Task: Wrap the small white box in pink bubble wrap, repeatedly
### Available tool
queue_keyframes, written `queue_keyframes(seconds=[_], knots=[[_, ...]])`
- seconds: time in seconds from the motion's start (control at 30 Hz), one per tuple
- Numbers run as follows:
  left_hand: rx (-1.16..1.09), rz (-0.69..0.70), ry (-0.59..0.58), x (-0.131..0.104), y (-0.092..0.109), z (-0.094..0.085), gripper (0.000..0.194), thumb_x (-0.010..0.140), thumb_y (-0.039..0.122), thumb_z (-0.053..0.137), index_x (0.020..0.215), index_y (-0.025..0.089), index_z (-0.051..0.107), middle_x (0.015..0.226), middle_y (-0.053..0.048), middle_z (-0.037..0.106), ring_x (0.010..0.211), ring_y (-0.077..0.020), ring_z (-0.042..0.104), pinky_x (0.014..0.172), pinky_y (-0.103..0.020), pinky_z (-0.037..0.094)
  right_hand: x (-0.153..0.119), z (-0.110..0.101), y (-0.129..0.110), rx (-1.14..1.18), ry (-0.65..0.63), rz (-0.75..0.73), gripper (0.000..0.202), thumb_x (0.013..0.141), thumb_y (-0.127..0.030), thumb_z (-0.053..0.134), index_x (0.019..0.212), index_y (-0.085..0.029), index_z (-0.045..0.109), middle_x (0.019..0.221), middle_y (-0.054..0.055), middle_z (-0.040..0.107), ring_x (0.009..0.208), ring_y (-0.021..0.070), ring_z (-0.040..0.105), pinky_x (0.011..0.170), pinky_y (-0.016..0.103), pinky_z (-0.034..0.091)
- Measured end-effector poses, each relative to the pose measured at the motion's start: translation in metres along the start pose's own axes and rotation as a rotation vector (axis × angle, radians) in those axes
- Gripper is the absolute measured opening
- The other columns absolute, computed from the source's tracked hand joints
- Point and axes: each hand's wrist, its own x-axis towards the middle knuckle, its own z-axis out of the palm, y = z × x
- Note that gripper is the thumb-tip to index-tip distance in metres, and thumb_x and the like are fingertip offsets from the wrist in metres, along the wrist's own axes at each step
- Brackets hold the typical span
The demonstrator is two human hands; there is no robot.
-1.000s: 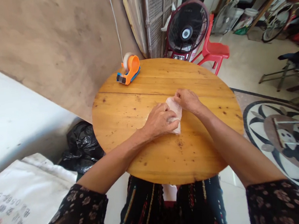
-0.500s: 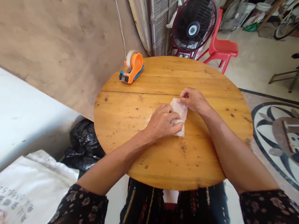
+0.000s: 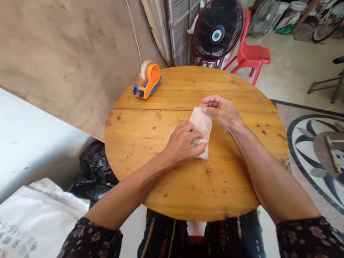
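A small flat packet (image 3: pixel 201 123), pale pinkish-white and slightly see-through like bubble wrap, lies tilted on the round wooden table (image 3: pixel 177 185). My left hand (image 3: pixel 185 140) rests on its left side, fingers curled around it and the thumb pressing near its lower end. At the upper right corner, my right hand (image 3: pixel 221 110) has its thumb on the wrap and its fingertips bent close to the thumb along the edge. What is inside the packet is hidden.
An orange and blue tape dispenser (image 3: pixel 149 80) with a tape roll stands at the table's far left. Behind the table are a dark red fan (image 3: pixel 218 27) and a red chair (image 3: pixel 253 54). Black plastic bags (image 3: pixel 95 169) and a white printed sack (image 3: pixel 38 223) lie to the left.
My right hand has shifted slightly up at the packet's corner, its fingers less tightly curled. More of the packet's upper part shows. My left hand stays on it while the view moves a little.
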Motion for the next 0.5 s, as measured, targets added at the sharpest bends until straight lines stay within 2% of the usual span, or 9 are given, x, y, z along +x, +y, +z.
queue_keyframes(seconds=[0.23,0.37,0.5], knots=[[-0.011,0.007,0.018,0.0,0.0,0.0,0.018,0.079,0.029,0.065,0.086,0.018,0.077,0.086,-0.006,0.065,0.083,-0.018,0.06,0.08,-0.033,0.05,-0.007,0.003,-0.012,0.144,-0.063,0.115,0.058,0.049,-0.028,0.089,0.101,-0.022,0.064,0.087,0.001,0.072,0.081,0.0169,0.067,0.078,0.033,0.054],[-0.008,0.009,0.02,0.0,0.0,0.0,0.018,0.08,0.029,0.065,0.087,0.018,0.077,0.087,-0.007,0.065,0.084,-0.0183,0.06,0.08,-0.033,0.05,-0.008,0.004,-0.014,0.084,-0.081,0.088,0.061,0.051,-0.031,0.088,0.105,-0.021,0.062,0.086,0.002,0.072,0.081,0.0174,0.067,0.078,0.034,0.054],[0.0,-0.006,-0.004,0.0,0.002,-0.002,0.019,0.08,0.029,0.064,0.088,0.017,0.077,0.088,-0.007,0.065,0.085,-0.0186,0.06,0.08,-0.034,0.05,-0.005,0.005,-0.008,-0.037,-0.033,0.025,0.059,0.054,-0.034,0.08,0.107,-0.022,0.058,0.083,0.0,0.069,0.074,0.016,0.064,0.072,0.033,0.052]])
